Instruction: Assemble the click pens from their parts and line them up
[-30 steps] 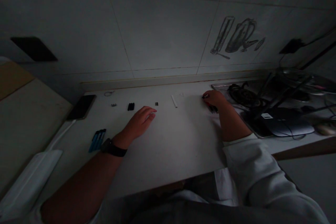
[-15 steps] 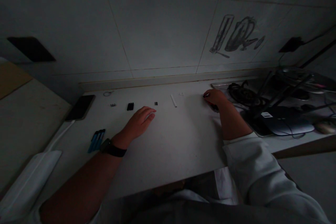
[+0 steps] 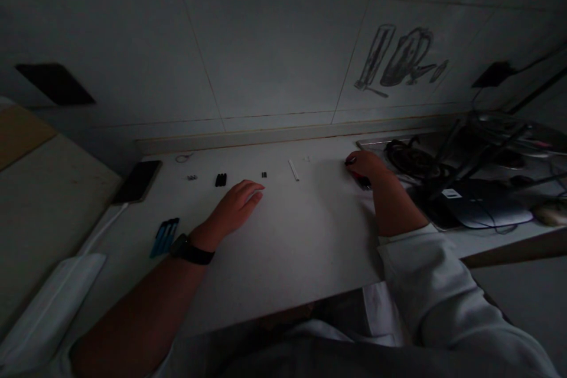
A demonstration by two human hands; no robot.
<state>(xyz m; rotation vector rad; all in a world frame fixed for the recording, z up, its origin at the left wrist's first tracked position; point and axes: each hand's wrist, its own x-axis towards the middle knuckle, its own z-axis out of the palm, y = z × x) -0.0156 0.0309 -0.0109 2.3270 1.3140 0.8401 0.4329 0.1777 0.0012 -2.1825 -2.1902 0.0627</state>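
My left hand [image 3: 240, 204], a dark watch on its wrist, rests on the white tabletop with its fingers stretched out and holds nothing. Just beyond its fingertips lie tiny dark pieces [image 3: 264, 175]; short black cylinders [image 3: 221, 179] sit behind it. Off to the right, my right hand [image 3: 367, 165] is closed over something dark and red [image 3: 362, 181], mostly hidden under the palm. Between the hands lies a thin white stick [image 3: 293, 170], with small clear bits [image 3: 306, 159] near it. Blue tubes with dark ends [image 3: 164, 238] lie side by side left of my left wrist.
A phone [image 3: 138, 181] and a white power strip [image 3: 57, 313] with its cable stand at the left. Small metallic bits [image 3: 192, 178] and a thin ring [image 3: 183, 157] lie at the back left. A stove top [image 3: 370, 143] with a dark flat device [image 3: 482, 204] borders the right side.
The view has shifted very slightly. My right hand has barely moved, and a little more of the dark and red thing shows beneath it. My left hand stays in place.
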